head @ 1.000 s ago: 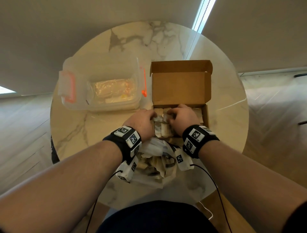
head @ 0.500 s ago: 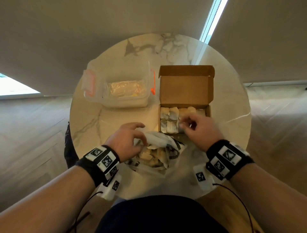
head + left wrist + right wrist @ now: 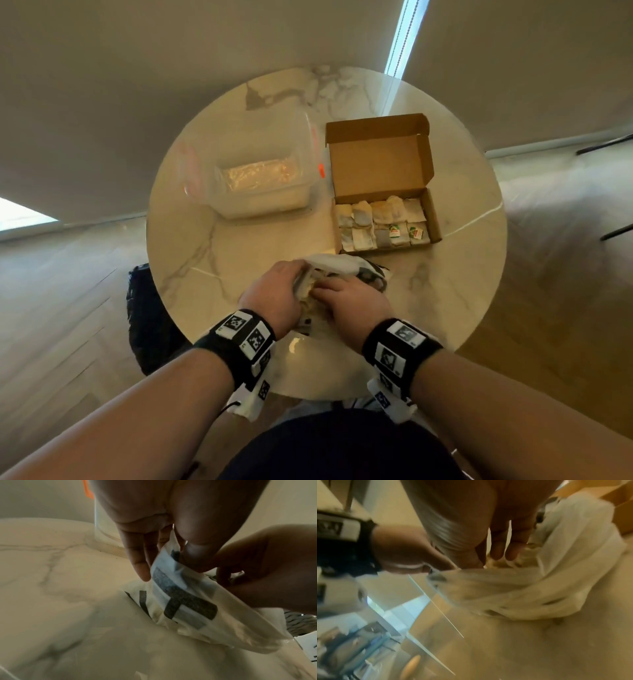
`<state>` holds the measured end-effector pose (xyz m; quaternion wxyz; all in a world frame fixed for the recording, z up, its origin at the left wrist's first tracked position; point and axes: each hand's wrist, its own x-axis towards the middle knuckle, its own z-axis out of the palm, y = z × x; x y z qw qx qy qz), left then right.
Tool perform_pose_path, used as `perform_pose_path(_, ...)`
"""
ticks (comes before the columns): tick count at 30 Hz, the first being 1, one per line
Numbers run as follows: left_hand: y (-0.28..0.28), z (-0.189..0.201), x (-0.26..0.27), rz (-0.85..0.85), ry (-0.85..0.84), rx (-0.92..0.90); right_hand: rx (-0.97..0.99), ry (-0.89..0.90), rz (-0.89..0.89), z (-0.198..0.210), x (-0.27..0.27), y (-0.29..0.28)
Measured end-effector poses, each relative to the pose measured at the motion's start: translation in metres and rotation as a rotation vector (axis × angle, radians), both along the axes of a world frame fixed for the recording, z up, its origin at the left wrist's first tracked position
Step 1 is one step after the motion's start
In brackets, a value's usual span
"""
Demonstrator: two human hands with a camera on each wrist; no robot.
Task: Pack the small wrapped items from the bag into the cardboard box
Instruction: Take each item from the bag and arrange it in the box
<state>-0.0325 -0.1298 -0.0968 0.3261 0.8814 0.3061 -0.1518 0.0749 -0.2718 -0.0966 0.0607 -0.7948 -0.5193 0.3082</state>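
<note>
The open cardboard box [image 3: 433, 216] sits at the right of the table, its lid standing up behind it, with two rows of small wrapped items [image 3: 380, 222] inside. In front of it lies the white printed bag [image 3: 342, 265], crumpled, with more wrapped items [image 3: 310, 301] showing in its mouth. My left hand [image 3: 294, 277] pinches the bag's rim [image 3: 185, 601] between thumb [image 3: 193, 555] and fingers. My right hand [image 3: 325, 291] reaches into the bag's mouth, and its fingers [image 3: 496, 547] point straight down onto the contents. Nothing shows in its grasp.
A clear plastic container [image 3: 260, 178] with orange clips stands at the back left, close beside the box. The round marble table [image 3: 239, 267] has its front edge just under my wrists. A dark seat [image 3: 144, 308] sits below the table's left edge.
Both hands have drawn back from the box to the bag. The left took hold of the bag's rim first, and then the right left the box front and went into the bag's mouth.
</note>
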Motion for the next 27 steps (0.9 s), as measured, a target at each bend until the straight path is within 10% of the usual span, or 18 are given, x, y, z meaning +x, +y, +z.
perform_pose_path(20, 0.018, -0.013, -0.004, 0.085, -0.018, -0.1, -0.178, -0.243, 0.143, -0.019, -0.002, 0.04)
perform_pose_path(27, 0.021, -0.009, -0.01, 0.094, -0.066, -0.103, -0.104, -0.113, -0.06, 0.005, 0.017, 0.025)
